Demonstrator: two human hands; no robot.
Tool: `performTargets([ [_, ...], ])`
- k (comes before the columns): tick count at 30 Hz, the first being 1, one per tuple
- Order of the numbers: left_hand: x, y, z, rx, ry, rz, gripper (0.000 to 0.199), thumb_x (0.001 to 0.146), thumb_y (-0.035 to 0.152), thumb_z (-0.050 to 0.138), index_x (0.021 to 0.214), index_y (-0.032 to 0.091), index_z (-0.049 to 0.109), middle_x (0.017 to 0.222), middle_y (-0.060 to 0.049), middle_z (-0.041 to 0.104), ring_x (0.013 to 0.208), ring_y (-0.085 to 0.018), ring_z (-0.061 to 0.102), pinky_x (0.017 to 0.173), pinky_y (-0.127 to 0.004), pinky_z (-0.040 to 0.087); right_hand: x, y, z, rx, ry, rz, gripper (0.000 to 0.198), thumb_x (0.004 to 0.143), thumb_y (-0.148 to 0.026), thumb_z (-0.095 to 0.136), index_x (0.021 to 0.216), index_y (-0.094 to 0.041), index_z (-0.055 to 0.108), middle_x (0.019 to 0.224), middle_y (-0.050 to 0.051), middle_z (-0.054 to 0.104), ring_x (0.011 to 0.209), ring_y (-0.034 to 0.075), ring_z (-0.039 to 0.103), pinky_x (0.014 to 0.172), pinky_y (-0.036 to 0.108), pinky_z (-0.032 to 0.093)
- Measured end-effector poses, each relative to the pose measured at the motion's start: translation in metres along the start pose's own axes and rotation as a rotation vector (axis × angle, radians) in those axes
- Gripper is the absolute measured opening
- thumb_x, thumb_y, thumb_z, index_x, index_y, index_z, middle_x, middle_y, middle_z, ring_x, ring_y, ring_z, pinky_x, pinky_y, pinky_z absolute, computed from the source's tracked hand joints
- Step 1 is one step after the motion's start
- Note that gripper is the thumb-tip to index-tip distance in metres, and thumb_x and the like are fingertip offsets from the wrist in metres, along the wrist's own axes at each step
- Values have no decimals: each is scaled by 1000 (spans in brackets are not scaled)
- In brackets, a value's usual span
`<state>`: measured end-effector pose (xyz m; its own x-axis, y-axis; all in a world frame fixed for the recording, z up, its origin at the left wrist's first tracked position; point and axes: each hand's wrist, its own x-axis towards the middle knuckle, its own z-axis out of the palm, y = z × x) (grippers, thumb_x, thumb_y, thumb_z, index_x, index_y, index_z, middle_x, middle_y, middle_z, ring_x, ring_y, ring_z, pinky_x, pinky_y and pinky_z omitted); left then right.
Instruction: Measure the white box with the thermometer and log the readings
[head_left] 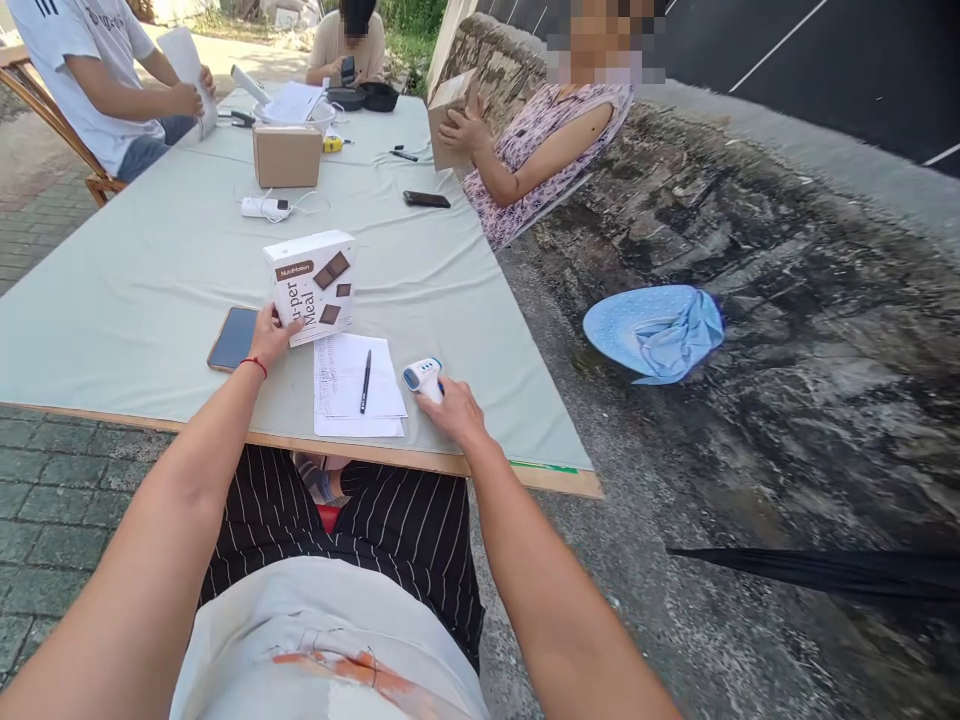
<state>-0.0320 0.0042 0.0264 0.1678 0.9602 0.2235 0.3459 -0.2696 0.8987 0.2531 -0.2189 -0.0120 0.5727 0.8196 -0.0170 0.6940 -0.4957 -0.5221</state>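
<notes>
My left hand (271,335) grips the closed white cardboard meal box (311,286), contents unseen, while my right hand (454,408) clasps the white-and-blue plastic thermometer (421,376) nearby.

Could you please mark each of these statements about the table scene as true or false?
1. The left hand holds the white box upright. True.
2. The right hand grips the pen. False: it holds the blue and white handheld device; the pen lies on the paper sheet.
3. A phone lies left of the white box. True.
4. The brown carton sits on the ground. False: it stands on the table.
</notes>
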Motion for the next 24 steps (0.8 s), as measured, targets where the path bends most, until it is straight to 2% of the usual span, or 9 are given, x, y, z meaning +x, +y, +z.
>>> performTargets([
  [2, -17, 3, -6, -26, -6, -13, 44, 80, 48, 69, 114, 21, 63, 116, -10, 58, 94, -20, 60, 92, -39, 51, -4, -13, 2, 131, 53, 38, 44, 72, -39, 67, 110, -19, 68, 103, 13, 63, 96, 29, 60, 83, 41, 48],
  [5, -40, 4, -14, 30, -24, 66, 42, 89, 55, 56, 111, 21, 65, 105, -9, 63, 101, -25, 59, 96, -42, 49, -13, -46, 4, 522, 95, -1, 46, 67, -43, 68, 105, -17, 68, 101, 9, 66, 90, 24, 61, 83, 38, 49],
  [7, -51, 5, -16, 97, -22, 127, 48, 92, 61, 48, 108, 20, 66, 102, -11, 66, 106, -28, 58, 98, -45, 47, -20, -75, 5, 828, 16, -83, 42, 71, -50, 63, 98, -18, 67, 91, 5, 67, 82, 21, 60, 76, 34, 50],
  [10, -60, 7, -14, 131, -8, 204, 59, 94, 66, 37, 119, 19, 61, 115, -13, 67, 113, -29, 58, 101, -45, 45, -27, -119, 9, 1116, -109, -138, 39, 75, -56, 59, 86, -19, 64, 73, 1, 62, 66, 16, 54, 61, 28, 47],
  [13, -63, 9, -11, 130, -13, 211, 67, 94, 70, 32, 131, 19, 55, 128, -14, 64, 119, -28, 58, 102, -42, 45, -29, -151, 14, 1205, -195, -154, 43, 74, -61, 60, 86, -20, 63, 68, 0, 59, 58, 13, 49, 52, 26, 42],
  [16, -63, 10, -11, 135, -11, 204, 68, 93, 72, 32, 131, 20, 55, 128, -13, 64, 118, -28, 59, 101, -41, 46, -26, -170, 18, 1223, -214, -172, 47, 75, -65, 58, 88, -20, 63, 66, -1, 57, 56, 12, 47, 50, 25, 39],
  [20, -62, 6, -10, 131, -1, 216, 63, 94, 68, 36, 129, 19, 56, 122, -13, 67, 113, -27, 61, 100, -41, 46, -17, -179, 21, 1214, -193, -188, 50, 75, -67, 57, 87, -19, 64, 65, 0, 58, 61, 14, 52, 55, 27, 42],
  [24, -62, 2, -8, 138, -4, 219, 63, 94, 68, 36, 126, 19, 57, 120, -13, 67, 111, -27, 62, 98, -40, 46, -9, -180, 26, 1223, -219, -154, 50, 71, -68, 60, 81, -19, 62, 65, 0, 57, 60, 14, 50, 55, 28, 41],
])
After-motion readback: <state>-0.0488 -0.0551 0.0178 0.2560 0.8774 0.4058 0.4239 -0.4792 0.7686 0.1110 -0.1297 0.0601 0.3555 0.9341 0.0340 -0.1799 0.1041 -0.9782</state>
